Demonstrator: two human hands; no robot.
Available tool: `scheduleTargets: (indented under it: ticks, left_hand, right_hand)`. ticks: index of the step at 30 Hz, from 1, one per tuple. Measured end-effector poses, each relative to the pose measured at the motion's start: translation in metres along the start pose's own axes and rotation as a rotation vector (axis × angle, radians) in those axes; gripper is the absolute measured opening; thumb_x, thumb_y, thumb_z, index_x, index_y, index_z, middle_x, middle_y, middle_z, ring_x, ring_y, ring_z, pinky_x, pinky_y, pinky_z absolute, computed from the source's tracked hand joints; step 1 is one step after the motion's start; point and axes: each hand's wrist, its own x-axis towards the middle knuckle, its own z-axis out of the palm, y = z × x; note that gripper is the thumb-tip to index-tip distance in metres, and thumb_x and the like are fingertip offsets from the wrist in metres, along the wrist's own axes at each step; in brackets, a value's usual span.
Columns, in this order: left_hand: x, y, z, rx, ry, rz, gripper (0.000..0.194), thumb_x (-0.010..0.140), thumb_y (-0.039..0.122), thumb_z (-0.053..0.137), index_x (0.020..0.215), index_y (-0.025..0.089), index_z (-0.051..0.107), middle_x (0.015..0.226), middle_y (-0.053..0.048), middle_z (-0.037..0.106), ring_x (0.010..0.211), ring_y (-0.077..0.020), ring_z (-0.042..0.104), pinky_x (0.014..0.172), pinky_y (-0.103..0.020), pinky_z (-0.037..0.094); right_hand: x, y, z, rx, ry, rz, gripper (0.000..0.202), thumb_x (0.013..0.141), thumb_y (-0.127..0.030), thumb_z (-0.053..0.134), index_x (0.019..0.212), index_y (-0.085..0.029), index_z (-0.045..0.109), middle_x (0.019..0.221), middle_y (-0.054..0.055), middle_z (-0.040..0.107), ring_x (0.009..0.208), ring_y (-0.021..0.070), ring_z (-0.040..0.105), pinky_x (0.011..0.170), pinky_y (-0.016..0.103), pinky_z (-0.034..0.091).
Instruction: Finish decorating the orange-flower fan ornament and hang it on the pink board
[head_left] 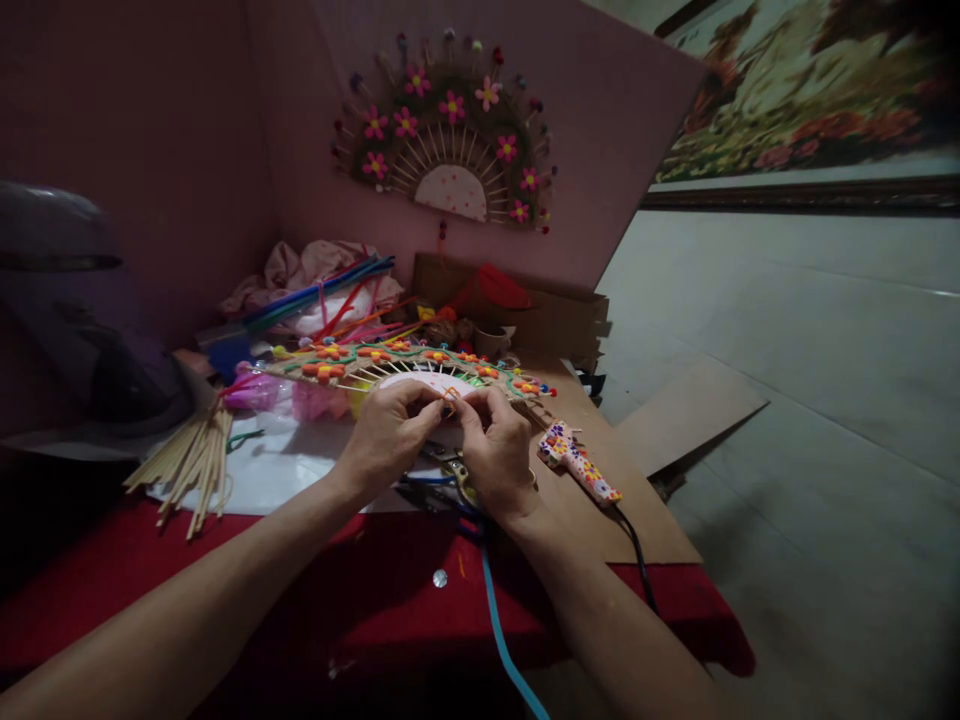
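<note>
Both my hands meet in the middle of the view, fingertips pinched together. Between them is a small, thin orange pipe cleaner point(451, 394) bent into loops. My left hand point(394, 430) grips it from the left, and my right hand point(495, 440) from the right. Just behind the hands, a decorative fan point(322, 372) with orange flowers, green trim and a white half-round centre lies at a low tilt. Scissors point(459, 472) lie under my right hand, partly hidden by it. A flower-patterned glue gun point(577, 462) rests to the right on cardboard.
A bundle of thin wooden sticks point(199, 460) lies left on white sheeting. Coloured pipe cleaners point(322, 295) and cloth are heaped behind. A finished-looking fan point(450, 190) hangs on the pink panel. A light blue strip point(499, 625) and black cord point(637, 555) cross the red tablecloth point(375, 590).
</note>
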Motion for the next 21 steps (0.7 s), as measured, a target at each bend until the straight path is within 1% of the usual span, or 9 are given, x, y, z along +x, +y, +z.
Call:
scheduleTargets:
  ticks: [3,5,7,11,14,17,19,21]
  left_hand:
    - [0.002,0.0,0.001,-0.039,0.049,-0.004,0.011,0.072,0.026,0.06,0.069,0.017,0.068,0.075,-0.004,0.067,0.073,-0.0167,0.062,0.066,-0.027,0.05]
    - [0.002,0.003,0.001,-0.119,0.034,-0.056,0.01,0.07,0.025,0.061,0.069,0.017,0.067,0.074,-0.004,0.068,0.071,-0.0164,0.062,0.064,-0.027,0.05]
    - [0.003,0.008,0.001,-0.206,0.009,-0.127,0.01,0.068,0.026,0.063,0.069,0.016,0.067,0.068,-0.003,0.067,0.064,-0.0149,0.06,0.058,-0.025,0.049]
    - [0.002,0.015,0.0,-0.306,-0.02,-0.218,0.014,0.066,0.029,0.066,0.067,0.015,0.067,0.057,0.0,0.061,0.051,-0.0102,0.052,0.046,-0.021,0.042]
    - [0.003,0.013,0.0,-0.31,0.024,-0.242,0.016,0.066,0.03,0.067,0.067,0.015,0.065,0.056,0.001,0.061,0.044,-0.0071,0.045,0.041,-0.02,0.035]
    - [0.004,0.01,0.001,-0.298,0.099,-0.266,0.016,0.068,0.031,0.066,0.069,0.015,0.064,0.052,0.003,0.058,0.039,-0.0059,0.04,0.037,-0.02,0.03]
    - [0.004,0.008,0.001,-0.295,0.122,-0.284,0.017,0.068,0.032,0.066,0.07,0.015,0.064,0.05,0.004,0.056,0.038,-0.0061,0.039,0.037,-0.02,0.028]
    - [0.004,0.008,0.001,-0.29,0.117,-0.28,0.017,0.069,0.031,0.066,0.071,0.015,0.064,0.052,0.004,0.056,0.038,-0.0059,0.039,0.037,-0.02,0.028]
  right_hand:
    - [-0.001,-0.001,-0.001,0.011,-0.02,-0.029,0.015,0.09,-0.032,0.051,0.083,-0.021,0.058,0.076,0.002,0.066,0.067,0.0159,0.06,0.063,0.026,0.042]
    - [-0.002,-0.002,-0.001,-0.002,-0.035,-0.049,0.014,0.09,-0.031,0.05,0.085,-0.021,0.059,0.077,0.002,0.067,0.068,0.0163,0.061,0.064,0.026,0.042]
    - [-0.003,-0.002,-0.002,-0.014,-0.033,-0.052,0.014,0.09,-0.031,0.05,0.085,-0.021,0.059,0.077,0.003,0.067,0.069,0.0167,0.062,0.064,0.026,0.042]
    - [-0.003,-0.004,-0.003,-0.042,-0.029,-0.042,0.015,0.09,-0.03,0.05,0.084,-0.021,0.06,0.075,0.002,0.067,0.066,0.0162,0.061,0.062,0.026,0.041]
    - [-0.002,-0.005,-0.004,-0.096,-0.019,-0.029,0.017,0.088,-0.035,0.053,0.082,-0.021,0.06,0.071,0.001,0.066,0.062,0.0151,0.058,0.059,0.025,0.038]
    - [0.0,-0.005,-0.005,-0.141,0.027,0.033,0.019,0.084,-0.039,0.058,0.077,-0.022,0.06,0.061,-0.002,0.06,0.055,0.0138,0.052,0.055,0.025,0.034]
    - [0.001,-0.004,-0.005,-0.049,0.046,0.083,0.02,0.083,-0.04,0.059,0.074,-0.022,0.059,0.058,-0.003,0.057,0.053,0.0129,0.049,0.053,0.024,0.033]
    - [0.002,-0.003,-0.003,0.14,0.004,0.119,0.024,0.082,-0.042,0.059,0.071,-0.02,0.059,0.058,-0.003,0.055,0.052,0.0116,0.046,0.052,0.023,0.033]
